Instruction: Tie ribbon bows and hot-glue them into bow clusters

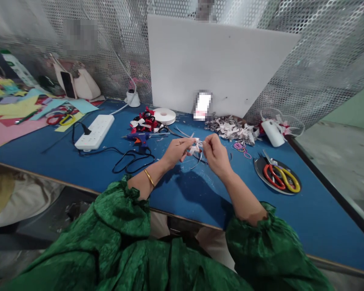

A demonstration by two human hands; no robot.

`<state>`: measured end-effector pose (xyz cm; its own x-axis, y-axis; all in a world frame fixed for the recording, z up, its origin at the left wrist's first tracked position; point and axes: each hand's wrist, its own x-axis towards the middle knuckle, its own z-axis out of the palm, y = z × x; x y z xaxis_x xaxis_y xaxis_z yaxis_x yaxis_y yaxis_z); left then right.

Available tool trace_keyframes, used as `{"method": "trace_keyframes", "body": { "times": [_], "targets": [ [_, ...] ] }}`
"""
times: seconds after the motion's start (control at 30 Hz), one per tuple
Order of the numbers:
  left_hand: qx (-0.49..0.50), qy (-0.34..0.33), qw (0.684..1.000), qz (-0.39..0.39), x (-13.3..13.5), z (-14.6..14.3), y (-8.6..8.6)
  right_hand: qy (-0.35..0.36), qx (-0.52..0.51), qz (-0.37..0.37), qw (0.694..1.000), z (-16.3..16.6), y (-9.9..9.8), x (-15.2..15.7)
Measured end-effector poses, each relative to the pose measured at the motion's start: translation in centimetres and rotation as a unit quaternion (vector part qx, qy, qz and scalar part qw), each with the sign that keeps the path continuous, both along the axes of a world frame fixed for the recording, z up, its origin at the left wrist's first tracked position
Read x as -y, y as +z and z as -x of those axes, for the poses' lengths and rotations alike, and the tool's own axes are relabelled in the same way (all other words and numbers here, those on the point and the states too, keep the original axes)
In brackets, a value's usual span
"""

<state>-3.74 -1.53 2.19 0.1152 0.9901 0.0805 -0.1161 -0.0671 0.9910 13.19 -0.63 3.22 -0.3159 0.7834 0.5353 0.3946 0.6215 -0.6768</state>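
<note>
Left hand (177, 150) and right hand (216, 155) both pinched on the small white ribbon bow (196, 146), held over mid table (48, 151). Looks light, soft, easily crushed; hold at centre knot, not loops.

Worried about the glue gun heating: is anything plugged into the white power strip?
Plugged in: a black plug sits in the power strip, its black cord trailing over the table toward the glue gun.

Grn ruffled sleeves (125, 208), gold bangle (149, 178) L.
</note>
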Motion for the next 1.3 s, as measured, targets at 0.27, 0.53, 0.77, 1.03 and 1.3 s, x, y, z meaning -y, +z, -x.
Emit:
{"method": "trace_keyframes", "body": {
  "times": [0.27,0.53,0.77,1.03,1.3],
  "targets": [
    [0.014,-0.005,1.0,0.022,0.0,-0.1,-0.2,0.081,0.217,-0.191,0.954,0.5,-0.4,-0.1],
    [-0.004,-0.022,1.0,0.0,0.2,-0.6,-0.3,0.001,-0.227,0.122,0.966,1.0,-1.1,-0.8],
    [0.103,-0.034,0.994,0.015,0.3,-0.8,-0.5,0.065,-0.376,0.301,0.874,1.4,-1.1,-1.0],
    [0.231,-0.105,0.964,0.081,0.5,-1.4,-1.1,0.085,-0.395,0.347,0.846,1.8,-1.6,-0.8],
    [0.249,-0.095,0.954,0.139,0.5,-1.2,-1.0,0.072,-0.343,0.3,0.887,1.9,-2.0,-0.8]
  ]
}}
